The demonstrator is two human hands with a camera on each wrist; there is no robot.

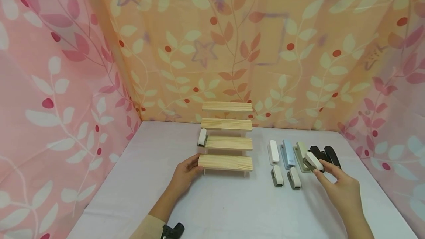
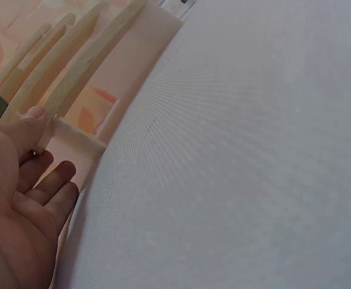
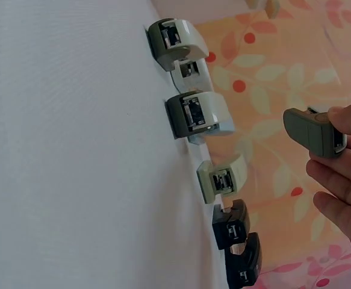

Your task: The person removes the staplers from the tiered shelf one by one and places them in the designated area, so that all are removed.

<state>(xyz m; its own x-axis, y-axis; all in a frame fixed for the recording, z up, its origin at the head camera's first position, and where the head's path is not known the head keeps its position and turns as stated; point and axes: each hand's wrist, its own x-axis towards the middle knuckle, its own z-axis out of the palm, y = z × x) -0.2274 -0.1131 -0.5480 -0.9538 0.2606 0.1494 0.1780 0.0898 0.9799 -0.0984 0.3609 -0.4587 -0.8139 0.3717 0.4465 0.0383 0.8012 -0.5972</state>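
Note:
A stepped wooden shelf rack (image 1: 225, 162) stands on the white-covered table. My left hand (image 1: 186, 172) grips the left end of its lowest board, with the thumb (image 2: 34, 114) at the board's edge and the other fingers below. On the left end of the board above sits a small white-and-grey stapler (image 1: 202, 137). My right hand (image 1: 342, 187) pinches a matching small stapler (image 3: 313, 132) between thumb and fingers, raised off the table. In the head view it hangs in front of a green stapler (image 1: 300, 152) and two black staplers (image 1: 332, 156), partly covering them.
Left of the green stapler stand a light blue stapler (image 1: 287, 154) and a longer white stapler (image 1: 273, 152). Two small white-and-grey staplers, a left one (image 1: 277, 176) and a right one (image 1: 294, 178), lie nearer me. Patterned cloth (image 1: 186, 65) hangs behind and at both sides.

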